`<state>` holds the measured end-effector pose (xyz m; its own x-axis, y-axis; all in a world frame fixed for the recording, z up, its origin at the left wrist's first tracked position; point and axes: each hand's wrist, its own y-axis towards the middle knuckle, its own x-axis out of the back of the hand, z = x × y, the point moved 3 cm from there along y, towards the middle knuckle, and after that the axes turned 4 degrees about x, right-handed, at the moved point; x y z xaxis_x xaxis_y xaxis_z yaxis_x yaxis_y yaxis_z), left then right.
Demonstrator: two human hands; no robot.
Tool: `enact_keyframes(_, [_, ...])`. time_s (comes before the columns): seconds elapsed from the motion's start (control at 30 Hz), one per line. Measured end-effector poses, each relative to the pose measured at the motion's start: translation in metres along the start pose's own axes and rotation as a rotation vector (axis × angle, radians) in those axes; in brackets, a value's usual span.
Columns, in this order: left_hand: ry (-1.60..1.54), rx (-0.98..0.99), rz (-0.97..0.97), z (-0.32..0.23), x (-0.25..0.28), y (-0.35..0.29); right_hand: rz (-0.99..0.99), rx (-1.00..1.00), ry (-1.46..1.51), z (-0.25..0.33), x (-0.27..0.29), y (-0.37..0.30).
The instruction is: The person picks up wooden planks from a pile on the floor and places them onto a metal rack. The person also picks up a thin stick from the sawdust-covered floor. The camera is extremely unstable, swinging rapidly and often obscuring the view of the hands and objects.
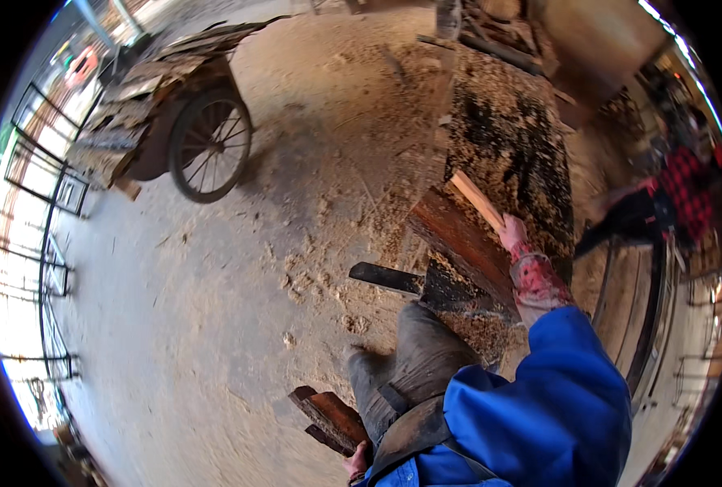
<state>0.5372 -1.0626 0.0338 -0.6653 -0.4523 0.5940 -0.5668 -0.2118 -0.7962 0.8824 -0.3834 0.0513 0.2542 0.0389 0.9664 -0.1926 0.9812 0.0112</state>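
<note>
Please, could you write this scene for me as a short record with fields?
Left hand: holds bark-edged wood pieces, low beside the leg
Right hand: grips one end of a pale wood strip
Near right hand: reddish-brown slab
Upper left: wheeled cart loaded with bark slabs
Far right: co-worker, checked shirt
Floor: scattered shavings

A wood workshop is indicated: a cut strip point(476, 199) is gripped in the right hand point(512, 233), and rough boards point(340, 418) in the left hand point(357, 461). Just beyond the right hand, the worktop point(482, 109) is littered with chips point(503, 77); far ahead of the left, a cart point(162, 142) is heaped with slabs point(150, 77).
</note>
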Motion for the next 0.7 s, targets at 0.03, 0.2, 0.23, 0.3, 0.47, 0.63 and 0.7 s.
enact_keyframes(0.03, [0.023, -0.019, -0.016, 0.011, 0.002, 0.018, -0.034, -0.027, 0.004, -0.004, 0.013, -0.004])
enact_keyframes(0.2, [-0.096, -0.140, 0.057, -0.002, 0.019, 0.035, -0.199, -0.013, 0.034, -0.021, 0.045, -0.039])
enact_keyframes(0.23, [-0.087, -0.166, 0.034, 0.005, 0.026, 0.036, -0.237, 0.046, -0.001, 0.016, 0.062, -0.050])
enact_keyframes(0.3, [0.001, -0.186, -0.009, -0.020, 0.034, 0.030, -0.096, -0.189, 0.112, 0.023, 0.039, -0.064])
enact_keyframes(0.47, [-0.117, -0.185, -0.015, -0.058, 0.042, 0.013, 0.334, -0.050, 0.234, 0.073, 0.012, -0.072])
enact_keyframes(0.63, [-0.135, -0.161, -0.025, -0.059, 0.015, 0.005, 0.319, -0.071, 0.108, 0.008, -0.012, -0.053])
enact_keyframes(0.7, [-0.253, -0.182, 0.027, -0.060, 0.003, 0.010, 0.464, -0.082, 0.126, 0.022, -0.019, -0.043])
